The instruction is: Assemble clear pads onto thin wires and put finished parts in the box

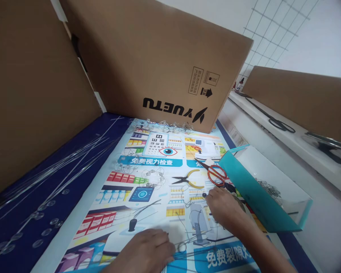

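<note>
On the printed poster, my left hand (147, 251) rests low in the middle with its fingers curled beside thin wires (187, 250); what its fingertips hold, if anything, is hidden. My right hand (223, 204) is farther right, its fingers bent together near a small dark round piece (204, 195). Just beyond it lie red-handled scissors (216, 175) and yellow-handled pliers (189, 179), both untouched. Clear beads on thin loops (154, 176) lie left of the pliers. A teal box (261, 201) at the right holds a tangle of small metal pieces (268, 189).
Large cardboard panels (159, 57) stand at the back and left. Clear discs (47, 232) and clear strands (74, 159) lie on the blue surface at left. More beads (173, 127) line the back panel's foot. Dark scissors (278, 123) lie on a white ledge at right.
</note>
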A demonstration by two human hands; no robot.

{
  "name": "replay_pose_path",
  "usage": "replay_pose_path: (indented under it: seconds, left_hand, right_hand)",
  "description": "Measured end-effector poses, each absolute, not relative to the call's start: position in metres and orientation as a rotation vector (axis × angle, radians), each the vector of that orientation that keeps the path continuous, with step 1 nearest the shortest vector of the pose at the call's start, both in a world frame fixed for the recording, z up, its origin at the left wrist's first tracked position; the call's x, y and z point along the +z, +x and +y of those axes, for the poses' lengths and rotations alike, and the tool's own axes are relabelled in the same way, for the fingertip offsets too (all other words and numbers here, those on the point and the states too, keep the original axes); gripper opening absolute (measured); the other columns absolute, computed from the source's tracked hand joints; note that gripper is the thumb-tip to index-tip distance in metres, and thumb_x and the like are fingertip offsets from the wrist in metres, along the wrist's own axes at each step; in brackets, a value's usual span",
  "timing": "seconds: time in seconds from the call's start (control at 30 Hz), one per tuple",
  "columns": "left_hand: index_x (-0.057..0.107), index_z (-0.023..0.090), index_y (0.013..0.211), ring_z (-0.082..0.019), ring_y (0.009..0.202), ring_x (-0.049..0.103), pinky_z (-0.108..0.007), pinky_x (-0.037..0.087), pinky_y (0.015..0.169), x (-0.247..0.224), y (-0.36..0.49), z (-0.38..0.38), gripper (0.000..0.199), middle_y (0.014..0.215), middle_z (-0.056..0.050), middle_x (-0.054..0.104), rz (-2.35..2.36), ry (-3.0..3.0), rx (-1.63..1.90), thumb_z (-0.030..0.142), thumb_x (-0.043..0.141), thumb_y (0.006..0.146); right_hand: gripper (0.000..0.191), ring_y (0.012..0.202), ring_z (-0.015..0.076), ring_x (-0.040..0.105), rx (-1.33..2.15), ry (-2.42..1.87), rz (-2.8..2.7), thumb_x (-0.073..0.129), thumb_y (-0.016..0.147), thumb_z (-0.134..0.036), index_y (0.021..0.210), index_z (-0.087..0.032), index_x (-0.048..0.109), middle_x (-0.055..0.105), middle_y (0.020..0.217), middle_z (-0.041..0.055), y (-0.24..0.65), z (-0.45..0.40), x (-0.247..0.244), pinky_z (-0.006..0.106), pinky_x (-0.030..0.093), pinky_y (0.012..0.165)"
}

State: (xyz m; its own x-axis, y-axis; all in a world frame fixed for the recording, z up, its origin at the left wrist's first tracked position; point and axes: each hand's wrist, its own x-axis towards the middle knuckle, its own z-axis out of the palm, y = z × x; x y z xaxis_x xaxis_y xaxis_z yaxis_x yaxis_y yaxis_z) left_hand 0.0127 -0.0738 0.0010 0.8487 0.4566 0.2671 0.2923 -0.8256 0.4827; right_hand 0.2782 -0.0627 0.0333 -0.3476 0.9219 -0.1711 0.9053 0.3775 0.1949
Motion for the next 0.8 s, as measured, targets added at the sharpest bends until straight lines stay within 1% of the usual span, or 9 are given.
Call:
replay_pose_path:
  seconds: [0.1,0.17,0.23,0.33,0.43,0.53,0.6,0.7,0.8]
  left_hand:
    - [0.058,0.020,0.080,-0.016,0.065,0.058,-0.024,0.044,0.058,0.005,0.010,-0.072,0.027,0.069,-0.003,0.061,0.608,2.531,0.516,0.025,0.034,0.091]
    - [0.059,0.020,0.084,-0.016,0.067,0.058,-0.024,0.044,0.060,0.008,0.007,-0.071,0.023,0.071,-0.003,0.061,0.642,2.461,0.535,0.022,0.037,0.090]
    - [0.060,0.021,0.090,-0.016,0.069,0.059,-0.023,0.044,0.061,0.008,0.005,-0.069,0.020,0.074,-0.003,0.062,0.666,2.361,0.601,0.021,0.040,0.089]
    - [0.059,0.022,0.095,-0.014,0.073,0.058,-0.021,0.043,0.064,0.007,0.004,-0.068,0.018,0.081,-0.003,0.063,0.716,2.139,0.644,0.023,0.043,0.088]
    - [0.060,0.023,0.095,-0.013,0.073,0.056,-0.020,0.041,0.065,0.009,0.004,-0.066,0.016,0.081,-0.001,0.061,0.832,1.879,0.604,0.025,0.046,0.087]
    - [0.060,0.021,0.095,-0.012,0.067,0.051,-0.020,0.039,0.060,0.011,0.004,-0.066,0.017,0.075,0.000,0.058,0.920,1.650,0.634,0.030,0.050,0.085]
    - [0.061,0.017,0.086,-0.011,0.061,0.047,-0.019,0.036,0.055,0.013,0.003,-0.065,0.018,0.068,0.001,0.054,0.941,1.543,0.659,0.032,0.050,0.084]
    - [0.058,0.014,0.071,-0.010,0.058,0.041,-0.019,0.032,0.053,0.015,0.002,-0.066,0.023,0.061,0.003,0.048,0.944,1.484,0.683,0.032,0.050,0.083]
    - [0.055,0.014,0.066,-0.010,0.058,0.040,-0.019,0.032,0.054,0.018,0.001,-0.068,0.022,0.060,0.003,0.046,0.929,1.473,0.669,0.029,0.050,0.082]
  right_hand:
    - [0.017,0.073,0.0193,0.055,-0.011,1.758,2.390,0.047,0.079,-0.007,0.073,-0.015,0.060,0.062,0.076,0.0087,0.283,-0.061,0.041,0.029,0.037,0.066]
    - [0.020,0.069,0.0165,0.055,-0.176,1.920,2.424,0.044,0.083,-0.012,0.070,-0.016,0.059,0.062,0.073,0.0063,0.280,-0.062,0.049,0.025,0.036,0.062]
    - [0.021,0.065,0.0140,0.054,-0.518,2.068,2.464,0.044,0.084,-0.018,0.069,-0.017,0.058,0.061,0.068,0.0027,0.271,-0.065,0.057,0.022,0.036,0.058]
    - [0.016,0.060,0.0115,0.052,-1.153,2.139,2.451,0.050,0.081,-0.021,0.067,-0.017,0.057,0.058,0.064,-0.0011,0.248,-0.071,0.061,0.019,0.035,0.053]
    - [0.012,0.057,0.0099,0.047,-1.532,2.162,2.380,0.053,0.076,-0.019,0.066,-0.016,0.058,0.055,0.060,-0.0025,0.220,-0.074,0.058,0.018,0.034,0.051]
    - [0.010,0.055,0.0087,0.042,-1.650,2.111,2.386,0.054,0.074,-0.017,0.065,-0.016,0.058,0.050,0.057,-0.0039,0.197,-0.075,0.052,0.018,0.032,0.050]
    - [0.011,0.054,0.0083,0.040,-1.649,2.054,2.420,0.054,0.074,-0.016,0.063,-0.016,0.057,0.048,0.056,-0.0047,0.187,-0.077,0.049,0.018,0.031,0.049]
    - [0.013,0.053,0.0082,0.039,-1.578,1.991,2.445,0.054,0.075,-0.018,0.062,-0.017,0.055,0.046,0.054,-0.0053,0.177,-0.081,0.044,0.018,0.029,0.049]
    - [0.016,0.054,0.0093,0.043,-1.429,1.988,2.495,0.053,0.077,-0.021,0.061,-0.017,0.052,0.048,0.056,-0.0041,0.174,-0.087,0.041,0.019,0.029,0.049]
